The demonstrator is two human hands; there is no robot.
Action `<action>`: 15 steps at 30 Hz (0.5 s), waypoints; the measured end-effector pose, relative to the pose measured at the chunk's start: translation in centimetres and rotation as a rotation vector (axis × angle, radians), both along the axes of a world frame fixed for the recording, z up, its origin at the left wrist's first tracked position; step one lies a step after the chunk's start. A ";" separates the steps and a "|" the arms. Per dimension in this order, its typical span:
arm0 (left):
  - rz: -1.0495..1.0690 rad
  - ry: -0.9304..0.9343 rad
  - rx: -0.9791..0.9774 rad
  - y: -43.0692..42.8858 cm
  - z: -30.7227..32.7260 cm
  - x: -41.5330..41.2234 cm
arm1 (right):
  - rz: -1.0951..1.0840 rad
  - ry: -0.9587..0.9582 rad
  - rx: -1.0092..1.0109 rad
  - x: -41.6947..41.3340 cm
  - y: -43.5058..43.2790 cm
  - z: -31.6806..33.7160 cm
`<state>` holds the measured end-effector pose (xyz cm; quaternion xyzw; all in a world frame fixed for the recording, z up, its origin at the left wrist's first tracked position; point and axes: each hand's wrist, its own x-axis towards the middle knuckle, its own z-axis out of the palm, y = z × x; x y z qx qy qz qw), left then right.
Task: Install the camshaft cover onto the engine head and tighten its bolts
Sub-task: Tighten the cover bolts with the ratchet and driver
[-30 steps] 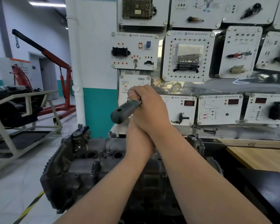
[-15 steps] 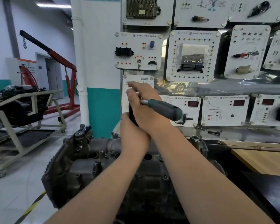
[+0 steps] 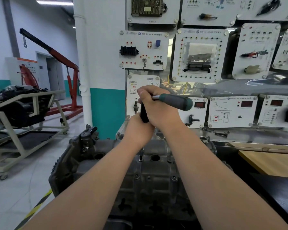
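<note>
View from a head-worn camera, looking down over two bare forearms at a grey camshaft cover (image 3: 150, 176). It sits on the engine head (image 3: 63, 171), low in the centre.

Above the cover's far half, both hands meet on a ratchet wrench (image 3: 175, 102). Its green handle sticks out level to the right. The right hand (image 3: 158, 108) is curled over the ratchet's head. The left hand (image 3: 138, 130) is just beneath it, fingers wrapped round a black extension bar (image 3: 143, 114). The bar runs straight down to a bolt (image 3: 140, 157) near the cover's far edge, beside a round plug hole (image 3: 155, 157). Other bolts (image 3: 174, 178) dot the cover's near half (whether they are tight cannot be told).

The step appears to be tightening this bolt. To do it well, the left hand should hold the bar upright over the cover so the socket sits square. The right hand should press down and swing the handle in short, even strokes. A tilted bar risks slipping and rounding the bolt.
</note>
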<state>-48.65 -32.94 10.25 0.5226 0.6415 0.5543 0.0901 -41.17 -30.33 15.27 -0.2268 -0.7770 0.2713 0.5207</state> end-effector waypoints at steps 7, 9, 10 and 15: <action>-0.056 0.307 -0.181 -0.8 -0.3 -2.0 | -0.148 -0.005 0.027 -0.8 -0.7 -0.2; -0.150 0.352 -0.280 -1.6 -0.2 -2.9 | -0.072 -0.052 0.023 -0.6 -0.9 0.5; -0.192 0.365 -0.316 -1.9 -0.1 -3.3 | -0.033 -0.084 0.024 -0.5 -1.1 1.0; -0.128 0.409 -0.229 -3.2 1.2 -6.2 | 0.081 -0.002 0.112 -1.2 -2.6 3.2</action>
